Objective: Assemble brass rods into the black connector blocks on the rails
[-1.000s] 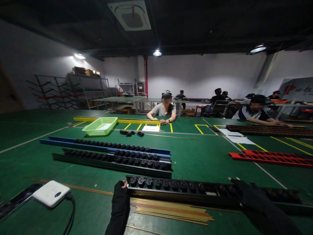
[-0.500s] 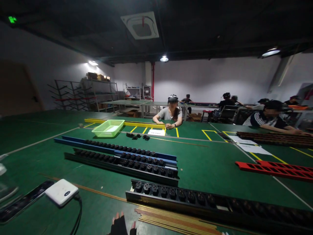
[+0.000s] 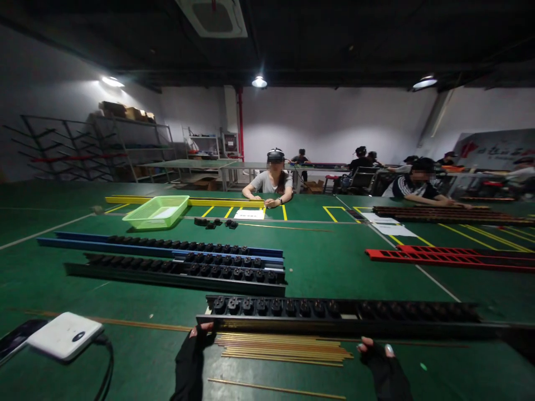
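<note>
In the head view, with 12 o'clock straight ahead, the person's left hand (image 3: 191, 359) sits at about 7 o'clock and the right hand (image 3: 383, 370) at about 5 o'clock, both in black fingerless gloves (image 3: 188, 370) and both cut off by the bottom edge at the wrist or forearm. The left fingers (image 3: 199, 331) are slightly spread and curled, their bare tips just at the near edge of a long black rail (image 3: 334, 320), though whether they touch it is hard to tell. The right fingers (image 3: 366, 343) are loosely apart just below the same rail, pinching nothing. The rail lies at 12 o'clock from the hands, between them, with dark socket fittings (image 3: 276, 306) along it; its right end fades into shadow. Below it lies a bundle of brass rods (image 3: 284, 348), with one loose rod (image 3: 276, 388) nearer. At 8 o'clock lies a white power bank (image 3: 64, 336) beside a phone (image 3: 16, 337), partly cut off. Far off at 12 o'clock, a seated person (image 3: 271, 181) rests both forearms on the green table (image 3: 376, 289), near a green basket (image 3: 156, 211).
</note>
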A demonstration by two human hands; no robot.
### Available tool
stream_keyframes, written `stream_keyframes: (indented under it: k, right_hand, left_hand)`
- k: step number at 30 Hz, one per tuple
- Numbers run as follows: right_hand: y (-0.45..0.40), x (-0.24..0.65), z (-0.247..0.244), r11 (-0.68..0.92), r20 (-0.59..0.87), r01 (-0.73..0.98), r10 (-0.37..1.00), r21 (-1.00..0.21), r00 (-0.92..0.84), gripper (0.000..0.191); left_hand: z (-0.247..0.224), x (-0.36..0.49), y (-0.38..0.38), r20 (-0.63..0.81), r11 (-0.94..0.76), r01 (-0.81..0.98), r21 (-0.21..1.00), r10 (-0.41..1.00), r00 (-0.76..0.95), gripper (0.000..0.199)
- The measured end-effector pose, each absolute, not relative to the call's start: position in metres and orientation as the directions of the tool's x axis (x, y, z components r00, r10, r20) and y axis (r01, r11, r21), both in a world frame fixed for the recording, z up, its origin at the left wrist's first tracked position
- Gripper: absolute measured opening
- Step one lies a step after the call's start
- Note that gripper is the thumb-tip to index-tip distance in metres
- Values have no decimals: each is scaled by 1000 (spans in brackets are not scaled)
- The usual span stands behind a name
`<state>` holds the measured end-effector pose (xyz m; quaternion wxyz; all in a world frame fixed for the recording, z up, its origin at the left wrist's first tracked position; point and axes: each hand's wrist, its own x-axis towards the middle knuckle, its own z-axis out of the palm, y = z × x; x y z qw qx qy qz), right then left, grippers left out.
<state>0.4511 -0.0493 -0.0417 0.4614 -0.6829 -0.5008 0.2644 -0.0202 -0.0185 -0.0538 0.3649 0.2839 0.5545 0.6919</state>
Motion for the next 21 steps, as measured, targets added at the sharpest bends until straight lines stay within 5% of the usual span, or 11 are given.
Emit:
stream_keyframes:
  k: [1,3,5,12,21]
  right_hand:
    - [-43,450,-47,-61,-2,128,908,-990,419,71]
    - [-33,447,-58,-60,-215,-368,891,-928,399,68]
    - [-26,443,-66,-110,-301,-514,904,-851,304,64]
    - [-17,425,-66,-159,-367,-595,897,-788,246,64]
    - [-25,405,-70,-196,-337,-389,879,-900,338,81]
  left_hand:
    - [-49,-18,-15,-20,-112,-200,973,828,-561,66]
    - [-44,-13,-10,-51,-106,-247,963,830,-555,66]
    - [-41,-9,-6,-100,-84,-318,944,847,-523,67]
    - [-38,4,1,-207,21,-424,905,894,-397,68]
    - [-46,19,-3,-147,-7,-293,956,854,-500,70]
